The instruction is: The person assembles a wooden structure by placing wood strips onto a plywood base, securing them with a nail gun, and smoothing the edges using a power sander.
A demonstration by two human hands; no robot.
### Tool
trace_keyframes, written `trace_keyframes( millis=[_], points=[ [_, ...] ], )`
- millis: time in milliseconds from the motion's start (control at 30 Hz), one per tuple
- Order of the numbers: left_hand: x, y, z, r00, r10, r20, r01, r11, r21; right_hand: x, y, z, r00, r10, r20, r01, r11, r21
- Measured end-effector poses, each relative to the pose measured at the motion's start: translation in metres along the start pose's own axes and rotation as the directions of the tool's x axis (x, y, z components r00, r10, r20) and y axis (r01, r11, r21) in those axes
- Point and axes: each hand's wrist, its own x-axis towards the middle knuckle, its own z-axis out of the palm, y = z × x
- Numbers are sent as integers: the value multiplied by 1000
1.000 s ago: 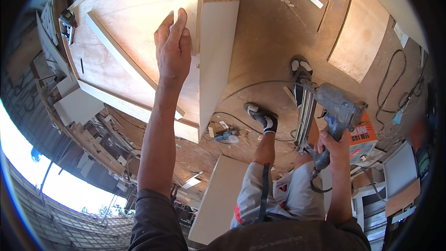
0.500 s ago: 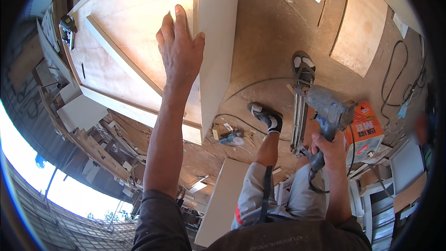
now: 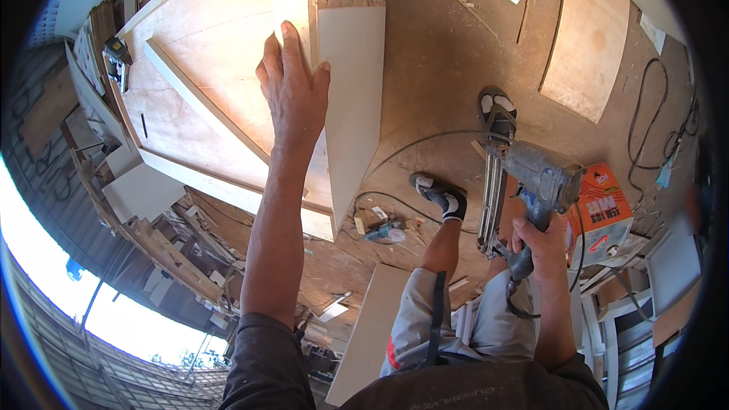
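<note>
My left hand (image 3: 295, 102) lies on the light wooden edge strip (image 3: 291, 4) of a large wooden panel (image 3: 213, 53), its fingers stretched out and the thumb apart by the strip's right edge. A white side board (image 3: 353, 83) runs down next to it. A diagonal batten (image 3: 199, 99) crosses the panel's pale plywood face. In my right hand (image 3: 545, 249) is a grey-blue nail gun (image 3: 535, 171), gripped by its handle. Its long magazine (image 3: 492, 197) stands to the left of the handle, over my legs, and a hose comes off the handle's lower end.
An orange-and-white box (image 3: 606, 209) stands right of the nail gun. A power tool (image 3: 383, 231) lies among scraps on the floor. Another tool (image 3: 118, 57) rests at the panel's far left edge. Cables and hose cross the floor, and a plywood sheet (image 3: 588, 42) lies at far right.
The view has shifted slightly, so the panel sits a little lower in the picture. Left hand still rests on the strip; right hand still holds the nail gun.
</note>
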Motion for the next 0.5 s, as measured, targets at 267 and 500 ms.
trace_keyframes(
  millis=[267, 500],
  points=[
    [0, -1, 0, 1000, -6, 4, 6, 1000, 2, -2, -5, 2, 999, 8, 40, -8, 1000, -2],
    [6, -21, -12, 997, 64, 53, -56, 991, -125, -2, -6, 2, 998, 8, 57, -8, 1000, -17]
  ],
)
